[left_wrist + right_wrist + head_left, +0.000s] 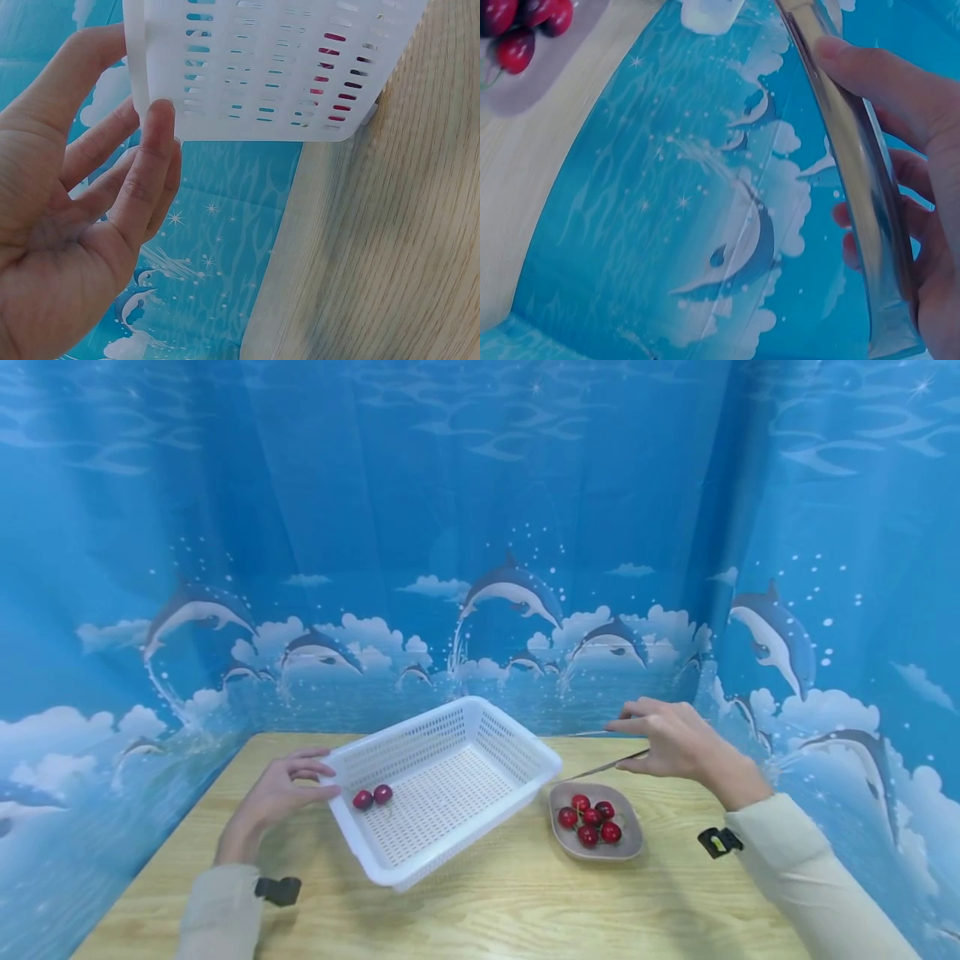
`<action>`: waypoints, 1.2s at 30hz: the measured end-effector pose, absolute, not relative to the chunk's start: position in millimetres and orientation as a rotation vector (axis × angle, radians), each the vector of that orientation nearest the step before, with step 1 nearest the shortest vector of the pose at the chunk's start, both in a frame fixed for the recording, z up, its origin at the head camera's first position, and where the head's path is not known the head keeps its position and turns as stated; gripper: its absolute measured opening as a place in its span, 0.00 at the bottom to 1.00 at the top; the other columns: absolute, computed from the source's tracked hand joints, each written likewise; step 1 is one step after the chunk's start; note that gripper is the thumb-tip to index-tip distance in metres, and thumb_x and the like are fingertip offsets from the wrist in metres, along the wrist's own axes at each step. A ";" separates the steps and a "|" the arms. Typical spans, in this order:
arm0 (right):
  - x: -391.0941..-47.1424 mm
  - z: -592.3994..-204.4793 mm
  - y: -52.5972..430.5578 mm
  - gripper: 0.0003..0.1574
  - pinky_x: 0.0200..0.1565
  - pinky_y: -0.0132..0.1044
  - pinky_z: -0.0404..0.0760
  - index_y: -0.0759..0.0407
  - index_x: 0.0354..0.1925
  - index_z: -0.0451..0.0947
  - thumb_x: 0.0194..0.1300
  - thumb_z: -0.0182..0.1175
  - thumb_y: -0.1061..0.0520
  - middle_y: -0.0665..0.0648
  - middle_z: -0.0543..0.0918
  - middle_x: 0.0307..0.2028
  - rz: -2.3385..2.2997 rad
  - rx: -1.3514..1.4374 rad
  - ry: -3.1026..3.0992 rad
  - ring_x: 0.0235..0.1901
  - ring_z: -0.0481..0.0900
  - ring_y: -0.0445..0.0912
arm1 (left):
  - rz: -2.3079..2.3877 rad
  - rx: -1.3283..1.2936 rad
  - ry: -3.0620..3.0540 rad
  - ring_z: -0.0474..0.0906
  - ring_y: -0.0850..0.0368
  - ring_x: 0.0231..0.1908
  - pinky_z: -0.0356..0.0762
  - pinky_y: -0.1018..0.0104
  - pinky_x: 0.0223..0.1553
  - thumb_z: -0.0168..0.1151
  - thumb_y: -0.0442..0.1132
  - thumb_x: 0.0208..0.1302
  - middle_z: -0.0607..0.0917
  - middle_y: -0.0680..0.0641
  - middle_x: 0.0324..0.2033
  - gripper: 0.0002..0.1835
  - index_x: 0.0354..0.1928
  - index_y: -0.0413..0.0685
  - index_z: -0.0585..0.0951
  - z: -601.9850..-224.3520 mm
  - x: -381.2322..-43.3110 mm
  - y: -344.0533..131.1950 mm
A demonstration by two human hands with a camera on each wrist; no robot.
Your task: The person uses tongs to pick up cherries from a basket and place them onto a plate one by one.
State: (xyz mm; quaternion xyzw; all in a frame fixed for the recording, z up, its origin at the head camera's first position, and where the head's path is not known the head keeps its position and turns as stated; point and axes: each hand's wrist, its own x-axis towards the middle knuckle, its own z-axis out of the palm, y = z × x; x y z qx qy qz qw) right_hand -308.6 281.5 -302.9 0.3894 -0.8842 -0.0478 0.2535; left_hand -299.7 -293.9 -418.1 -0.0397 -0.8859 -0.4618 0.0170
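Note:
My left hand (279, 787) pinches the rim of a white perforated plastic basket (442, 843) at its left end. Two dark red cherries (363, 799) lie inside, near that end; through the slots in the left wrist view, red patches (339, 109) show. Metal tongs (859, 176) are in my right hand (678, 743), gripped between thumb and fingers. In the head view the arms of the tongs are spread apart, pointing left near the basket's right corner, with nothing visible between them. Below them a small brownish dish (633, 839) holds several red cherries (591, 817).
The wooden table (517, 914) carries the basket and dish, which stand close together. Behind and at both sides hangs a blue curtain (480, 510) printed with dolphins. Black wrist mounts (277, 891) sit at both cuffs.

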 end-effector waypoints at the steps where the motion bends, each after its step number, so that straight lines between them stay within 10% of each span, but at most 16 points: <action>1: -310.5 -303.2 278.1 0.32 0.24 0.28 0.76 0.50 0.49 0.90 0.45 0.83 0.41 0.52 0.86 0.39 -0.129 1.067 -2.395 0.34 0.81 0.43 | -1.437 -0.125 -2.753 0.73 0.33 0.66 0.78 0.39 0.63 0.76 0.47 0.61 0.65 0.36 0.77 0.24 0.53 0.37 0.85 -418.3 -299.7 -294.0; 36: -351.4 -298.5 150.5 0.29 0.40 0.36 0.89 0.46 0.52 0.88 0.52 0.80 0.42 0.50 0.90 0.46 -0.098 1.278 -2.335 0.45 0.87 0.45 | -1.417 -0.108 -2.760 0.73 0.34 0.66 0.80 0.40 0.62 0.77 0.49 0.59 0.65 0.38 0.77 0.25 0.52 0.39 0.85 -417.4 -298.9 -294.4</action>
